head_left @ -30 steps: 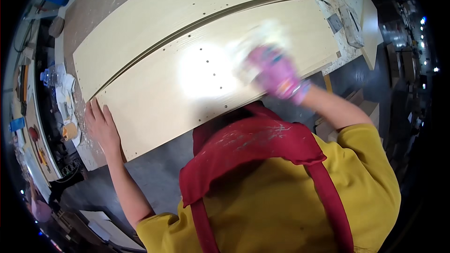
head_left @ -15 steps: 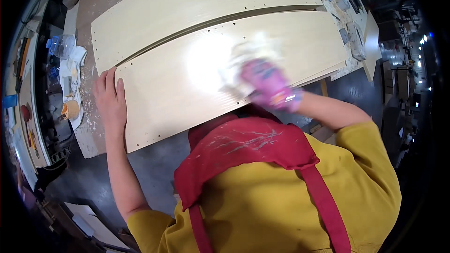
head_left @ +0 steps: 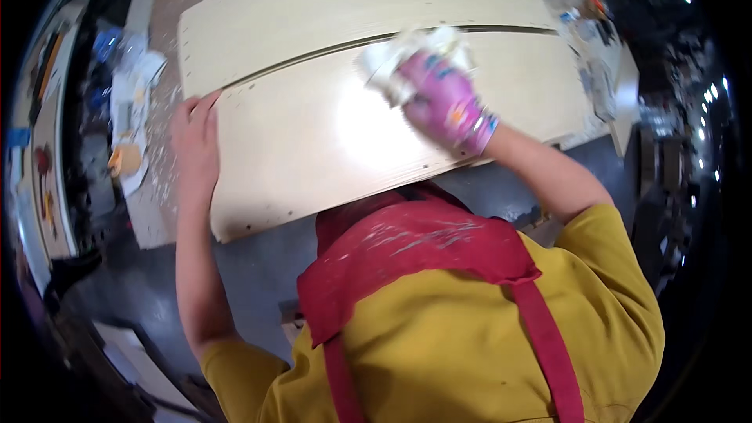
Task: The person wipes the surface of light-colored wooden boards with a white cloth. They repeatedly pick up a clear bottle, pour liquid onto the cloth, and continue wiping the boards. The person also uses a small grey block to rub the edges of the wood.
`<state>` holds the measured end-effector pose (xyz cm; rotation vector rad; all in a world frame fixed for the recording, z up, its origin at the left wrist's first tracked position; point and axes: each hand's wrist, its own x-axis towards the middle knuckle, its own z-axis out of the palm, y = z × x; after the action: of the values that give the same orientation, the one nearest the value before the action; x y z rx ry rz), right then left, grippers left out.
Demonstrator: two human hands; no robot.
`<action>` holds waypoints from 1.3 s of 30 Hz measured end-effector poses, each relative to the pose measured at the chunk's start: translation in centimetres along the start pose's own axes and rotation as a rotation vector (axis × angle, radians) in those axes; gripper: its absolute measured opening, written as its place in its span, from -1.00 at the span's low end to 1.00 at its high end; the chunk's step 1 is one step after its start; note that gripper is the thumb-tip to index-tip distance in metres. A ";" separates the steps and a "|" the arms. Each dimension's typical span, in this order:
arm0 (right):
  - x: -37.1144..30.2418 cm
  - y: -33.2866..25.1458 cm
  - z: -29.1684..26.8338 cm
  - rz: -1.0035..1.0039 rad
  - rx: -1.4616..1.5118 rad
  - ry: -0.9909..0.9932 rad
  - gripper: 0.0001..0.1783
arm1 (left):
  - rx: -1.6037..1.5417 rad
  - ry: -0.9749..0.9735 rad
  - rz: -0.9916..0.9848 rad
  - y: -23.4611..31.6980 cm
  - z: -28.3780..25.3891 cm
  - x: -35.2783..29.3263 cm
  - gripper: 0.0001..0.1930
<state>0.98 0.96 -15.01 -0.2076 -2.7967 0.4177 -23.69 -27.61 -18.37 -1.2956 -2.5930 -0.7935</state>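
Two pale wooden panels with small dark holes lie side by side, a narrow gap between them: the near panel [head_left: 274, 157] and the far panel [head_left: 313, 12]. My right hand [head_left: 445, 102], in a pink patterned glove, is closed around a crumpled white rag [head_left: 384, 63]. It presses the rag on the near panel, partly over the gap, and some of the rag is blurred. My bare left hand [head_left: 196, 137] rests at the left end of the near panel, by its far corner. Its fingers are stretched out and touch the panel's edge.
A worn work table [head_left: 157, 211] bears the panels. On its left lie a white cloth [head_left: 145, 82], a clear blue-tinted bottle [head_left: 106, 45] and an orange roll-like item [head_left: 125, 160]. Bottles and tools crowd the right end, near a long grey block [head_left: 601, 88]. Shelving stands at far left.
My right hand has moved the rag slightly away from me across the near panel, toward the gap. My left hand stays at the panel's left end. The whole view has shifted a little.
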 end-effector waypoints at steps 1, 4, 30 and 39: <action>-0.1 -3.1 1.3 -0.195 0.107 -0.062 -0.60 | 0.001 -0.011 -0.005 -0.3 0.0 0.1 -0.75; -0.8 -6.4 -0.8 -0.457 0.268 -0.448 -0.54 | -0.117 0.049 0.039 -2.8 0.1 0.2 -0.80; 7.1 -21.5 9.9 -0.817 0.431 -0.381 -0.69 | -0.111 0.014 -0.027 -3.8 1.3 0.7 -0.80; 0.0 -0.2 -0.1 -0.003 -0.051 -0.066 -0.84 | 0.040 0.187 0.173 1.3 -0.8 -0.8 -0.87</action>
<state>1.00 0.82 -14.88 -0.2051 -2.8737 0.3597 -22.30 -27.93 -17.45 -1.3429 -2.3058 -0.7869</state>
